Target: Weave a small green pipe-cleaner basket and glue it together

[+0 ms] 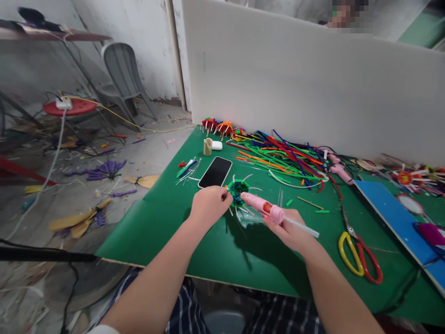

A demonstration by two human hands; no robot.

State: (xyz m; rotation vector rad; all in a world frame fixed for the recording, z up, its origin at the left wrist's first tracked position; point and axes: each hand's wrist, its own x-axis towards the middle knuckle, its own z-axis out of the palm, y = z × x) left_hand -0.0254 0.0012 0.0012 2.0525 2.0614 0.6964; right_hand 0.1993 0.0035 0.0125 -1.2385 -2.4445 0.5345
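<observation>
My left hand [210, 202] is closed, pinching the left edge of a small round green-and-blue craft piece [239, 189] with white prongs sticking out around it. My right hand [290, 229] grips a pink hot glue gun [262, 207] from below. A long clear glue stick [302, 226] juts from its back end. The gun's nozzle points left, at the right side of the round piece; whether it touches cannot be seen. Just beyond my left hand lies a phone [216, 172] with a dark screen.
Colourful pipe cleaners [285, 155] are heaped at the back, near red-and-orange craft pieces [224, 127]. Scissors [358, 255] with yellow and red handles lie at right, beside a blue board [392, 218]. A second pink glue gun [340, 171] rests behind. A white partition [295, 83] borders the green table [167, 232].
</observation>
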